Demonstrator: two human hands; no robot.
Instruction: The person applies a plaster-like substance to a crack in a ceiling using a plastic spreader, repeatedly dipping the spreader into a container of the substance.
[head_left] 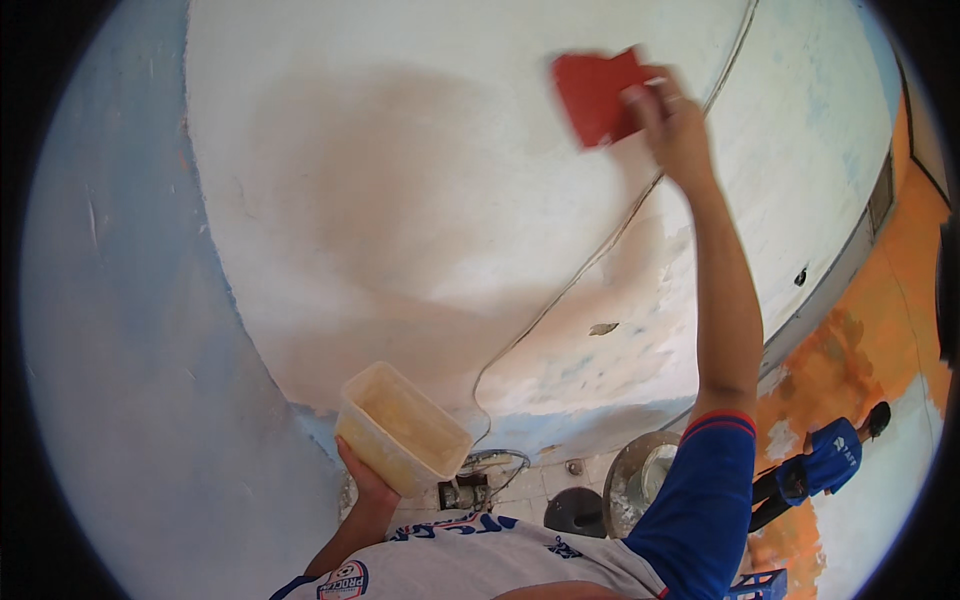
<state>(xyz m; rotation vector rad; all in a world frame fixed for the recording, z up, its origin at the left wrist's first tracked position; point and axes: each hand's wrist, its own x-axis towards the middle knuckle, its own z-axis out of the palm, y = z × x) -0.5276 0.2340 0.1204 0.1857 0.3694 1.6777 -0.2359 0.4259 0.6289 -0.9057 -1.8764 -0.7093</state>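
Note:
My right hand (675, 125) is raised at the upper right, its fingers closed round a flat red putty scraper (598, 98). The scraper is held at or close to the white wall (560, 200); whether its edge touches I cannot tell, and it is slightly blurred. Low and left of the middle, my left hand (366, 470) grips a pale yellow plastic tub (400, 440) by its side. The tub is rectangular and tilted, with cream-coloured paste visible inside.
A thin cable (570, 280) runs diagonally over the wall down to a box with wires (465, 490) on the tiled floor. A round basin (625, 480) and a dark round lid-like object (575, 512) stand below. At right, a person in blue (832, 455) stands by an orange wall (850, 360).

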